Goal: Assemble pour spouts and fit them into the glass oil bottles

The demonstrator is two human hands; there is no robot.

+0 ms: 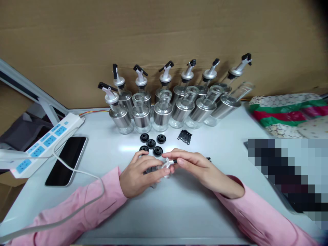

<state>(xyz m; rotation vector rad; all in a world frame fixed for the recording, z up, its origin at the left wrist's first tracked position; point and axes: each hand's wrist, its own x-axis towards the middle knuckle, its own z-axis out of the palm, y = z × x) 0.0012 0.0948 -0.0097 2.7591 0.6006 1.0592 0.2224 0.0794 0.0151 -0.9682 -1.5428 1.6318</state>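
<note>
My left hand is closed on a silver bottle pourer spout low over the front middle of the table. From the right, my right hand pinches a small black piece at the spout's tip; the fingers hide most of it. More silver parts show partly beneath my left hand. Just beyond my fingers lie several round black stoppers. To their right is a row of small black levers. Another black bit peeks out behind my right hand.
Glass bottles with steel bands stand in two rows at the back, several topped with pourers. At left are a power strip, a phone and a white cable crossing my left sleeve. A patterned bag lies at right.
</note>
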